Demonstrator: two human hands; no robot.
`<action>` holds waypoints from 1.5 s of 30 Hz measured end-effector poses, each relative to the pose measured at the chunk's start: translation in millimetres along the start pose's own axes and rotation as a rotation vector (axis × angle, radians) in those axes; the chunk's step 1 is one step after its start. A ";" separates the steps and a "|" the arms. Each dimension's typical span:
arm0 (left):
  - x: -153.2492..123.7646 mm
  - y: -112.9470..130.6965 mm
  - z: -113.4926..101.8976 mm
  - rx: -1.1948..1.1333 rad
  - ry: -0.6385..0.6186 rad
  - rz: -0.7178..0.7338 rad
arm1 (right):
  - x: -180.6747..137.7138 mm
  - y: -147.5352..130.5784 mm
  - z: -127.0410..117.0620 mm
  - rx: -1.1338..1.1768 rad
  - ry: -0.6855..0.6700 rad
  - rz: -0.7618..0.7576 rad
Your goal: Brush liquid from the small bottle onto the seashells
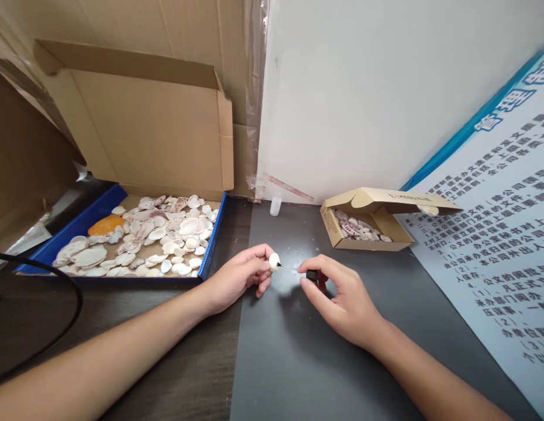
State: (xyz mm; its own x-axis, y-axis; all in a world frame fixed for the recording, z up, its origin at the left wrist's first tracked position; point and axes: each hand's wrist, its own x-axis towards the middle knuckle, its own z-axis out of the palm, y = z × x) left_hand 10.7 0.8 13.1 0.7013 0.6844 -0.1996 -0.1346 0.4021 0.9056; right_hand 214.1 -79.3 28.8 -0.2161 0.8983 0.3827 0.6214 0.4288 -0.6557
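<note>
Head view — the left hand [243, 272] pinches a shell [274, 261] over the mat [293, 356], right of the blue box [214, 238] and nearer than the carton [374, 244]. Just beside it, the right hand [342, 291] has thumb and forefinger apart — whether other fingers grip the dark item [312, 274] cannot be told.

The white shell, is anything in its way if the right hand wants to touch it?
No, nothing visible blocks it: the left hand holds the white shell, with an open gap to the right hand. A tiny dark bit shows at the shell's edge facing the gap; I can't tell what it is.
</note>
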 end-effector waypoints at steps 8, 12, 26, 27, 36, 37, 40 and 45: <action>1.7 0.0 -0.6 0.012 -0.005 -0.001 | 0.7 1.2 1.1 0.028 0.045 -0.036; 0.7 0.2 0.4 0.014 0.000 -0.002 | 0.1 2.1 0.4 -0.010 0.023 0.016; 1.3 1.3 1.7 0.003 0.026 -0.011 | -0.6 1.9 -1.0 0.018 0.022 0.041; 1.4 1.2 1.8 0.002 0.026 -0.011 | -0.9 1.9 -1.1 0.037 0.021 0.018; 0.3 0.9 1.6 0.001 0.026 -0.012 | 0.3 0.4 1.2 -0.007 0.038 0.042; 0.5 0.9 1.6 0.002 0.028 -0.012 | 0.3 -0.1 0.5 -0.002 0.046 0.036; 1.3 0.8 1.6 0.001 0.027 -0.012 | -0.3 -1.3 -0.7 0.028 0.051 -0.012; 1.4 -0.6 1.4 -0.008 0.025 -0.015 | -0.2 -0.7 0.4 -0.017 0.063 0.038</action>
State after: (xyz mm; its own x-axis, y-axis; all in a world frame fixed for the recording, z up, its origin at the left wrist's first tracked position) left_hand 12.7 0.7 12.8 0.6856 0.6932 -0.2223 -0.1303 0.4173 0.8994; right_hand 213.4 -79.8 28.9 -0.1440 0.9059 0.3982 0.6411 0.3920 -0.6598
